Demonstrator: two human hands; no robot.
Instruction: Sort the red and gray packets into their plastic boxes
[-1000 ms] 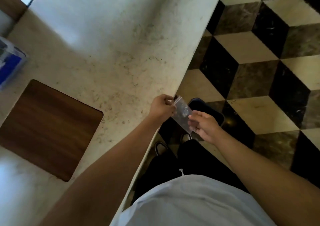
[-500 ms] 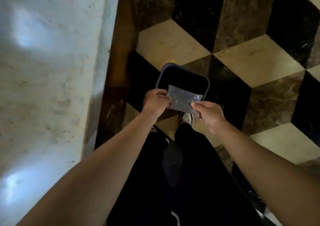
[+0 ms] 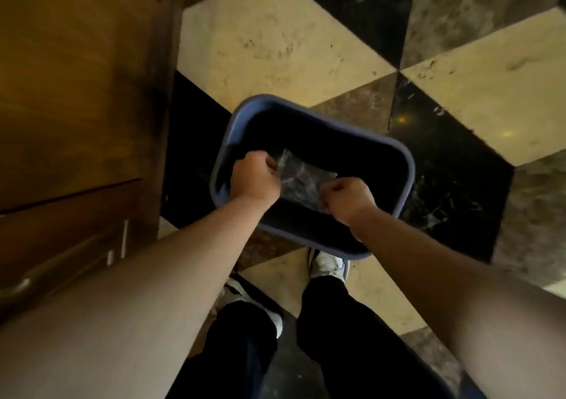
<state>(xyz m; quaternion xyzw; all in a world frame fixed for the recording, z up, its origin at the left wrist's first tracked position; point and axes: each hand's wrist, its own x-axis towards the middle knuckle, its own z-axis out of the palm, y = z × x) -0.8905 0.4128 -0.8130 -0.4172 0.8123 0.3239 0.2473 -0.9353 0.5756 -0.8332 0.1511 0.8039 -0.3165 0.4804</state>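
Best done by holding the clear bag, pinched at opposite edges by closed left hand and closed right hand, centred over the blue bin before opening; counted: one bag, one bin, two shoes; packets inside too blurred to tell.

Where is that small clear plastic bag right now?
In the head view, the small clear plastic bag is mid-frame, pinched between the left hand and right hand, over the open blue plastic bin on the checkered floor.
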